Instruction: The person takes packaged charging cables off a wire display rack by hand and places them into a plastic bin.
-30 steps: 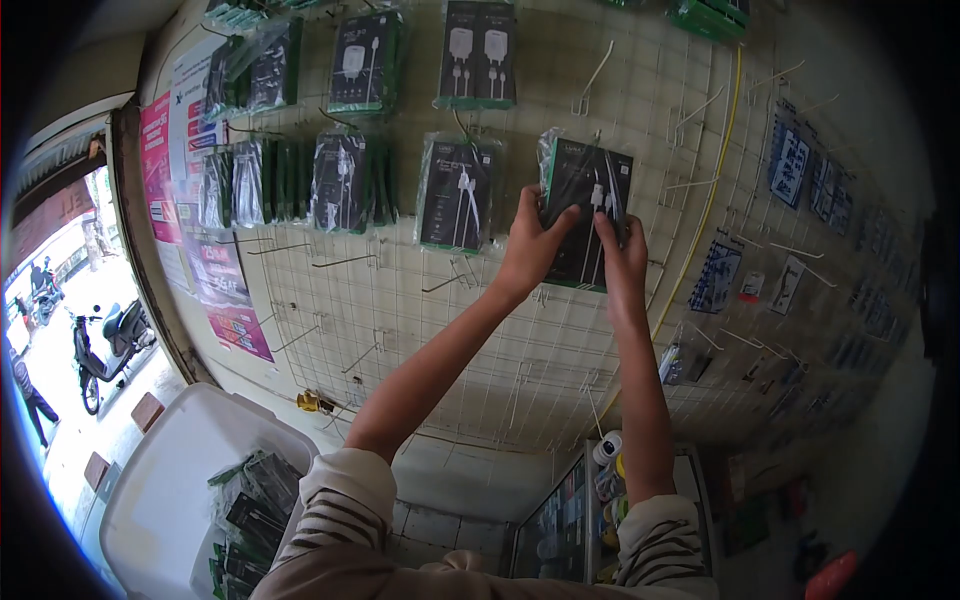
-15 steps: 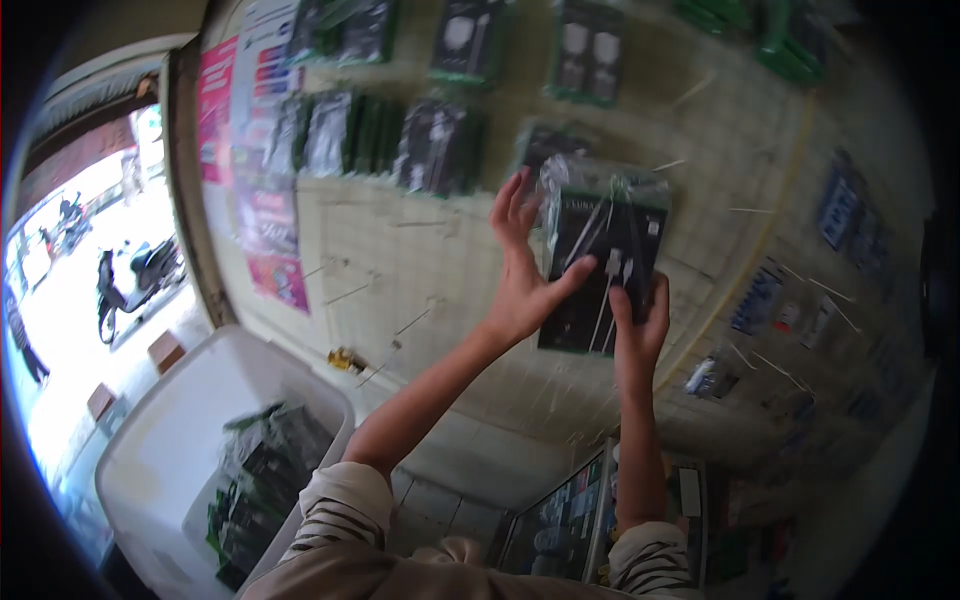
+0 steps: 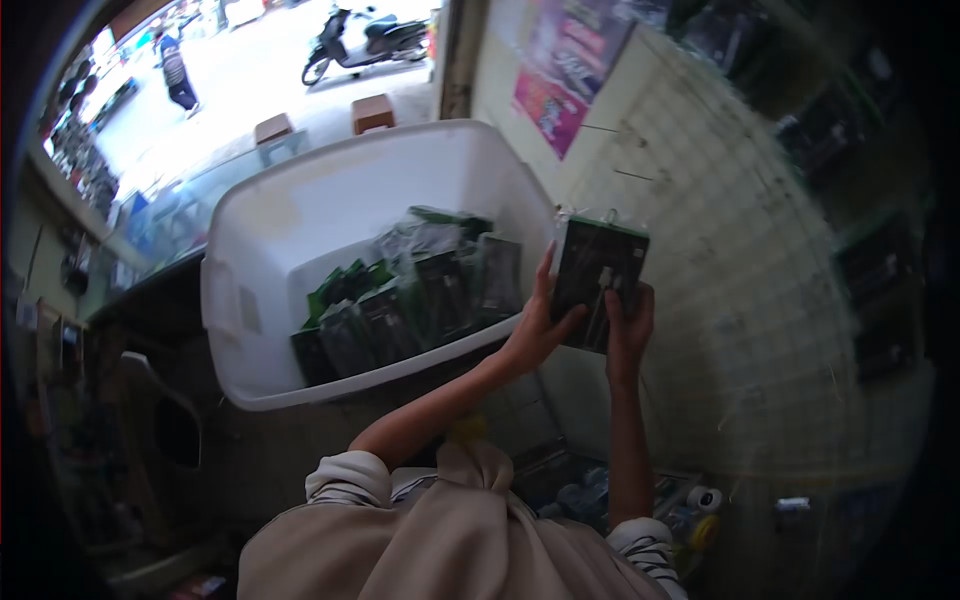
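Observation:
A black boxed package [image 3: 603,262] in clear plastic, with a pale cable pictured on its front, is held upright between both hands. My left hand [image 3: 541,325] grips its left edge, thumb across the lower front. On the right side, my right hand [image 3: 630,325] holds the lower edge with the thumb on the front. Just left of the package stands a large white plastic tub [image 3: 240,225]. Inside it lie several similar black and green packages [image 3: 440,290] in clear wrap.
A wire grid wall [image 3: 720,260] with hanging packages [image 3: 830,130] curves along the right. A pink poster [image 3: 570,65] hangs above the tub. Beyond the doorway are a scooter [image 3: 365,42], a person [image 3: 175,72] and two brown-topped stools [image 3: 373,113]. A glass counter [image 3: 190,215] stands behind the tub.
The view has swung left and down from the wall to the tub. The package has come away from the wall in both hands, and my left hand has closed back on its edge.

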`<state>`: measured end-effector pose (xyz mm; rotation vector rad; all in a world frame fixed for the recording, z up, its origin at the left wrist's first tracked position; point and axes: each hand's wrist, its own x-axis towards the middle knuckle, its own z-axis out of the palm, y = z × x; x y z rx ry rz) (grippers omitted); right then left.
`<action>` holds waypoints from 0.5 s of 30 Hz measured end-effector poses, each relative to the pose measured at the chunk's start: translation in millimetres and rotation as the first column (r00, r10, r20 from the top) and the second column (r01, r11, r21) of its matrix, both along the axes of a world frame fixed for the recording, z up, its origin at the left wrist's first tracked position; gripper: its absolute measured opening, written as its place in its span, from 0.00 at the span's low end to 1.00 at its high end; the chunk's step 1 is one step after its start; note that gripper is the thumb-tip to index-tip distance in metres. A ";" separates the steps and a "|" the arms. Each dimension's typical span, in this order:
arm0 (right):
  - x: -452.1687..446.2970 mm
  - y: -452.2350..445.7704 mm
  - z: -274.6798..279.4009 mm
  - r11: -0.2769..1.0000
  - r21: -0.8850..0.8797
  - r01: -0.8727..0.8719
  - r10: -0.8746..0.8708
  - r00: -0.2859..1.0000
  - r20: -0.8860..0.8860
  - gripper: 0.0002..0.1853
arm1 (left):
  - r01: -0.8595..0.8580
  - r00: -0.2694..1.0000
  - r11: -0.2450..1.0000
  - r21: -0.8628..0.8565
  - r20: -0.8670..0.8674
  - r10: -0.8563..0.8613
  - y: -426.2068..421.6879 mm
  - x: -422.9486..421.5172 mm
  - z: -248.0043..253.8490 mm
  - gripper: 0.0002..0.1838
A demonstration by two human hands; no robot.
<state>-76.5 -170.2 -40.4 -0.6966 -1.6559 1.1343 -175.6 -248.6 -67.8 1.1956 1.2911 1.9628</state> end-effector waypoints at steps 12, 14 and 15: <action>-151.2 2.4 -179.4 0.944 -0.013 -0.329 0.223 0.608 0.762 0.34 | -0.394 0.906 0.627 -0.672 -0.397 0.144 -56.9 -124.9 -140.8 0.50; -150.5 2.0 -181.5 0.936 0.013 -0.352 0.186 0.526 0.830 0.35 | -0.401 0.889 0.594 -0.698 -0.453 0.068 -55.7 -126.0 -145.6 0.49; -150.6 1.4 -180.7 0.929 0.018 -0.370 0.186 0.508 0.841 0.34 | -0.395 0.889 0.599 -0.697 -0.455 0.057 -56.4 -124.2 -140.9 0.49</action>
